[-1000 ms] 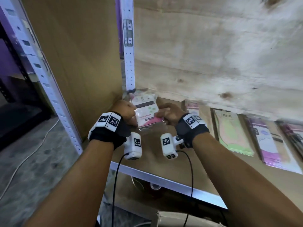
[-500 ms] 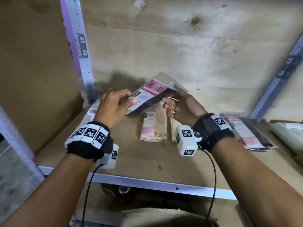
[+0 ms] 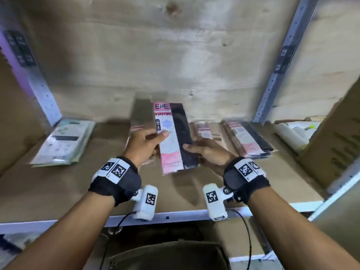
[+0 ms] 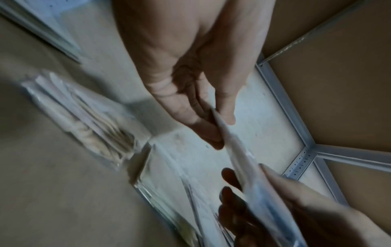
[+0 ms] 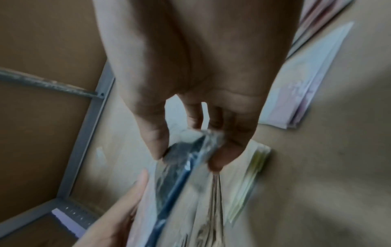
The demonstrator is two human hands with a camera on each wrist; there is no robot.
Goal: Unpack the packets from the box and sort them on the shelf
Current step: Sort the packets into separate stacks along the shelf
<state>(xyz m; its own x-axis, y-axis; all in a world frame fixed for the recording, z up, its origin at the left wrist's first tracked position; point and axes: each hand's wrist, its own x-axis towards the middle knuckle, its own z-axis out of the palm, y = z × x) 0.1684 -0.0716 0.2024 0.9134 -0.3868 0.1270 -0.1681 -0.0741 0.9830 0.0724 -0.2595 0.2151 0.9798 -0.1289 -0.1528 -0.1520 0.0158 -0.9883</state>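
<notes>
A long pink-and-black stocking packet (image 3: 175,137) marked ENE is held upright above the wooden shelf (image 3: 58,188). My left hand (image 3: 145,146) pinches its left edge, thumb on the front. My right hand (image 3: 204,152) grips its right edge, thumb on the black half. In the left wrist view the packet (image 4: 239,155) runs edge-on between the left hand's fingers (image 4: 203,127). In the right wrist view the right hand's fingers (image 5: 228,147) clamp the packet's dark edge (image 5: 190,155).
A stack of greenish-white packets (image 3: 64,141) lies at the shelf's left. Pink-and-black packets (image 3: 247,139) lie to the right, more behind the held one. White rolls (image 3: 290,135) and a cardboard wall (image 3: 335,145) stand far right. A brown box (image 3: 167,254) sits below the shelf edge.
The view swung from the shelf's left corner to its middle. Both hands left the green-and-white packet at the left; they now hold a pink-and-black packet, turned from slanted to upright.
</notes>
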